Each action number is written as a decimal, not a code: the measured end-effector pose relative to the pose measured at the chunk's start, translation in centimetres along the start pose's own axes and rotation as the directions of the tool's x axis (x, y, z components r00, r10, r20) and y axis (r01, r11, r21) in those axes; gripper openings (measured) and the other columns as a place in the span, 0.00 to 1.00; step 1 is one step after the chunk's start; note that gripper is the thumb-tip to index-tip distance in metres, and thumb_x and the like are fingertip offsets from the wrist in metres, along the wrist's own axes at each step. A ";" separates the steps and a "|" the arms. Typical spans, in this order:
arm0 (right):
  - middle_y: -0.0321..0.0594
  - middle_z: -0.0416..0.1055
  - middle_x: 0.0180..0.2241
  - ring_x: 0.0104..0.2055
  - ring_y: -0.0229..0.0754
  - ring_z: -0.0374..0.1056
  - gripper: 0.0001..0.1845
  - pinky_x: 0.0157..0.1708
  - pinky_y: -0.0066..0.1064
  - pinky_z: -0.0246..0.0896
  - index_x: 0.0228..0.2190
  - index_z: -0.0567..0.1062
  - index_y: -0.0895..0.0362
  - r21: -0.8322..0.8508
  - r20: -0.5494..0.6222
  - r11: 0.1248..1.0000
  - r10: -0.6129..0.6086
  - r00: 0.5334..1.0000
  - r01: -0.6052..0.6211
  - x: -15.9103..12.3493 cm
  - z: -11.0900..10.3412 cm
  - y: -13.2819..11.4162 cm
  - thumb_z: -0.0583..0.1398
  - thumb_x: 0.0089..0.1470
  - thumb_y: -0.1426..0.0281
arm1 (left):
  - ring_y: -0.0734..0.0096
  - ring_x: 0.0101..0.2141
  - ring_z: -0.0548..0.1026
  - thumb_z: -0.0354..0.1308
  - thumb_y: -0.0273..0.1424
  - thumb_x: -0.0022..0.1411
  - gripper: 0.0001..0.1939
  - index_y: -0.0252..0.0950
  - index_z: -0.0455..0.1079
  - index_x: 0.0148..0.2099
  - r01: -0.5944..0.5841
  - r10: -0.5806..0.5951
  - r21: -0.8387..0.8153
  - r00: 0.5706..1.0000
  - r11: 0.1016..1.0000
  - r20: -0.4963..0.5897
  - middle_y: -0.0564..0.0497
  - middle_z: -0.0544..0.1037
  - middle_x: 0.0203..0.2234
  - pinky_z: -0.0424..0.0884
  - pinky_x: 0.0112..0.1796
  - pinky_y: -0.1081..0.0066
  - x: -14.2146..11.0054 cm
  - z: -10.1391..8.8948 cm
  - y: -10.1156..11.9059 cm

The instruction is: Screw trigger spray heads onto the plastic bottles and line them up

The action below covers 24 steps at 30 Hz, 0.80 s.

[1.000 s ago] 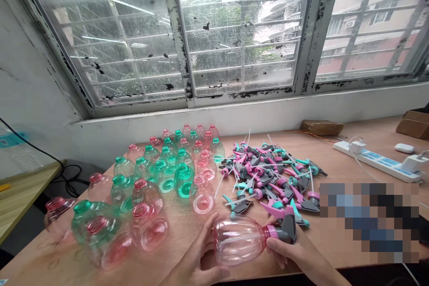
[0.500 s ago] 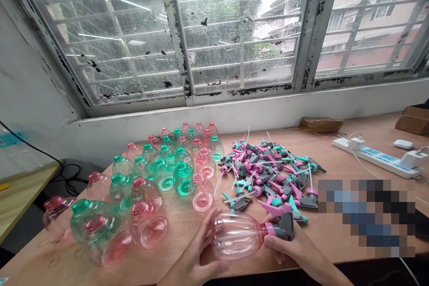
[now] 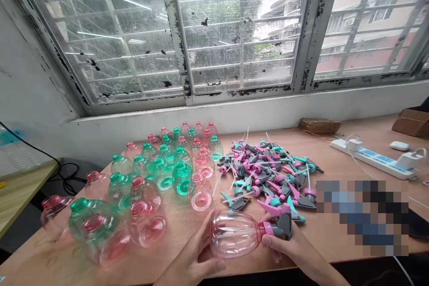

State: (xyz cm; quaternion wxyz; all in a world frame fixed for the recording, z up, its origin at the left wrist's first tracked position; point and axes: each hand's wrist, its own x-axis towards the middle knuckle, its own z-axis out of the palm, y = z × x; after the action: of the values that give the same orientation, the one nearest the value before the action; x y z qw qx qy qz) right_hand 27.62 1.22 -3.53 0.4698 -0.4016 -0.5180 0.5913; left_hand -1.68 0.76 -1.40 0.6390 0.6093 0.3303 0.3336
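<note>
A clear pink spray bottle (image 3: 234, 235) lies on its side in the air between my hands, above the table's front edge. Its base is gripped by my left hand (image 3: 197, 250), fingers behind and thumb beneath. At the neck, my right hand (image 3: 284, 243) is closed round the pink collar of a grey-and-pink trigger sprayer (image 3: 279, 224), which sits on the bottle's mouth. Some right-hand fingers are hidden behind the bottle and sprayer. Just beyond lies a heap of loose trigger sprayers (image 3: 264, 165) in pink, teal and grey with white tubes.
Several open pink and green bottles (image 3: 182, 174) stand in rows to the left on the wooden table (image 3: 187, 228). A power strip (image 3: 372, 158) with plugs, an earbud case (image 3: 399, 146) and a cardboard box (image 3: 410, 121) are at the right. A blurred-out patch (image 3: 362, 214) covers something there.
The view has shifted slightly. Both hands keep the same hold on the bottle and sprayer, with barely any visible movement.
</note>
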 end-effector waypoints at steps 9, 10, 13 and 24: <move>0.28 0.68 0.17 0.19 0.37 0.62 0.28 0.22 0.28 0.58 0.38 0.74 0.57 -0.016 0.004 1.000 -0.004 1.000 0.004 0.0 0.0 0.1 0.71 0.51 0.47 | 0.48 0.71 0.54 0.71 0.37 0.61 0.58 0.56 0.31 0.76 -0.004 0.004 -0.010 1.000 1.000 -0.013 0.48 0.58 0.73 0.53 0.69 0.51 0.2 0.3 0.4; 0.28 0.68 0.17 0.19 0.37 0.62 0.29 0.22 0.28 0.58 0.37 0.74 0.57 -0.019 0.005 1.000 0.003 1.000 -0.002 0.0 0.0 0.1 0.71 0.50 0.47 | 0.47 0.72 0.52 0.72 0.37 0.59 0.59 0.54 0.32 0.76 0.003 -0.003 -0.016 1.000 1.000 -0.023 0.48 0.58 0.73 0.52 0.69 0.51 0.2 0.4 0.5; 0.28 0.68 0.16 0.19 0.37 0.62 0.29 0.22 0.28 0.57 0.38 0.74 0.57 -0.024 0.005 1.000 0.005 1.000 -0.005 -0.1 0.0 0.0 0.72 0.50 0.46 | 0.46 0.73 0.48 0.73 0.39 0.58 0.56 0.49 0.40 0.76 0.017 -0.018 -0.050 1.000 0.999 -0.017 0.46 0.60 0.72 0.49 0.70 0.52 0.2 0.4 0.5; 0.28 0.68 0.17 0.19 0.37 0.62 0.29 0.22 0.28 0.57 0.40 0.73 0.57 0.006 0.010 1.000 0.002 1.000 -0.002 0.0 -0.1 0.5 0.72 0.51 0.48 | 0.49 0.72 0.51 0.69 0.41 0.62 0.56 0.55 0.31 0.76 -0.007 0.009 0.086 1.000 0.996 -0.021 0.49 0.53 0.75 0.50 0.70 0.53 -0.2 0.1 0.1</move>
State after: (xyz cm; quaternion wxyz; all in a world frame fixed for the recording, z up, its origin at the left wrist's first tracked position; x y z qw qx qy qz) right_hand 27.64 1.25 -4.07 0.4679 -0.3976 -0.5181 0.5954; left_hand -1.71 0.51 -1.30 0.6072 0.6342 0.3486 0.3281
